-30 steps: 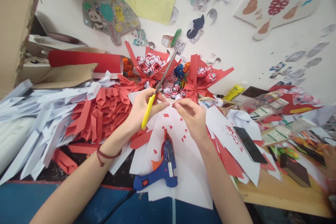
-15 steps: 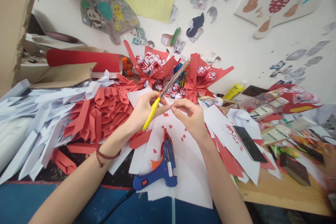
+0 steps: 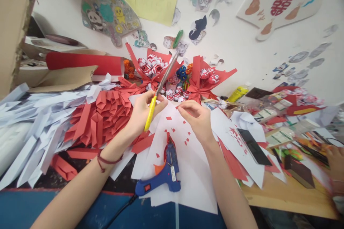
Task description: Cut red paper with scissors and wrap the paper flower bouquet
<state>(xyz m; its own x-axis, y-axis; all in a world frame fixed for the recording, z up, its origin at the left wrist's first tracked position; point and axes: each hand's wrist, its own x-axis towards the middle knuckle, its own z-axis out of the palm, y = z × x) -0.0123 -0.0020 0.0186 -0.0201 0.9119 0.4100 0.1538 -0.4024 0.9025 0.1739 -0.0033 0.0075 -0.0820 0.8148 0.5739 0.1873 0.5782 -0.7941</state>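
Note:
My left hand [image 3: 142,114] is closed around yellow-handled scissors [image 3: 150,114], whose metal blades point up and away. Its thumb stretches out toward the right. Across a small gap, my right hand [image 3: 197,120] pinches a tiny red paper piece [image 3: 177,107] at its fingertips. Below both hands lie white paper sheets [image 3: 193,171] scattered with several small red scraps [image 3: 168,118]. A blue hot glue gun [image 3: 172,166] rests on these sheets, its nozzle pointing away from me and its cord running toward the front.
Folded red paper pieces [image 3: 104,114] and folded white pieces [image 3: 40,114] are heaped at left. Red-wrapped bouquets [image 3: 153,66] stand against the wall. To the right are a phone [image 3: 254,146], a yellow bottle [image 3: 238,93] and another person's hand [image 3: 335,161] at the edge.
My hands have come apart at the fingertips. The scissors have swung left and more upright, and the tiny red piece now shows in my right fingertips.

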